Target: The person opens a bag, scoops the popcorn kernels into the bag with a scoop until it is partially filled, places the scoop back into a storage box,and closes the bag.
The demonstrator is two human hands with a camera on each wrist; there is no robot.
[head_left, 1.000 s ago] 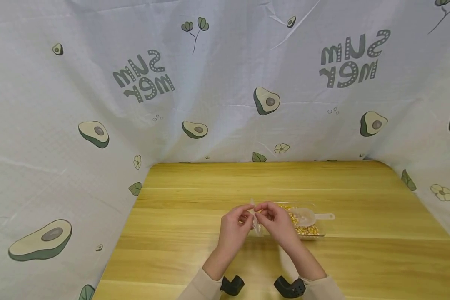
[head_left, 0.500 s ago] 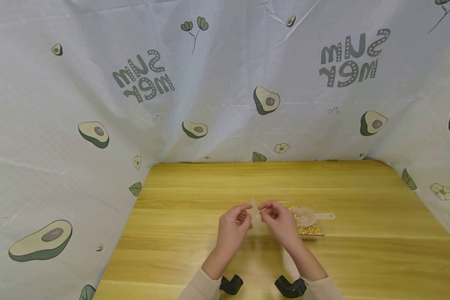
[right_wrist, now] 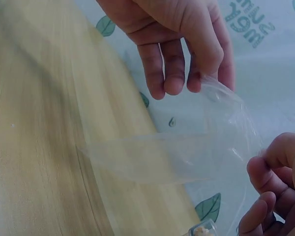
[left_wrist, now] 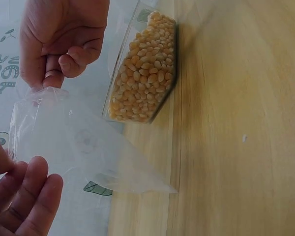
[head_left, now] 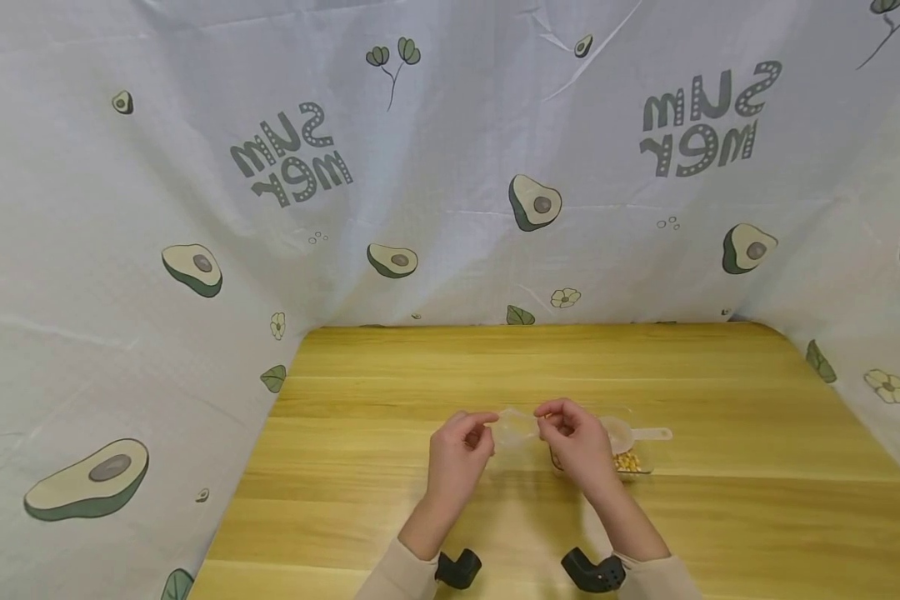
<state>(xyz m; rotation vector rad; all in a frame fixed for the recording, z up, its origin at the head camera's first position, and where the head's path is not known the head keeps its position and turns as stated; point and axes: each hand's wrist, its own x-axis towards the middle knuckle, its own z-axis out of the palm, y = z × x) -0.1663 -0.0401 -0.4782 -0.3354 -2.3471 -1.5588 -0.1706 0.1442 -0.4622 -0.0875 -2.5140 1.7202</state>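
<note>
A clear plastic bag, tapering to a point (left_wrist: 88,142), is stretched between both hands in front of the body. My left hand (head_left: 456,454) pinches one side of its mouth between thumb and index finger. At the opposite side, my right hand (head_left: 579,446) pinches the rim the same way. The mouth is spread apart and the pointed end hangs down, with nothing visible inside. Behind the right hand stands a clear rectangular container (head_left: 637,474) of corn kernels (left_wrist: 145,73), partly hidden by that hand. A translucent scoop (head_left: 648,434) lies on the kernels, its handle sticking out to the right.
The wooden table (head_left: 360,483) runs back to a pale sheet (head_left: 450,167) printed with avocados, which also hangs on both sides. A tiny white speck (left_wrist: 244,138) lies on the tabletop. Black wrist mounts (head_left: 459,569) sit at both cuffs.
Both hands have moved apart, left hand to the left and right hand to the right. The bag's mouth between them has gone from narrow and folded to spread wide.
</note>
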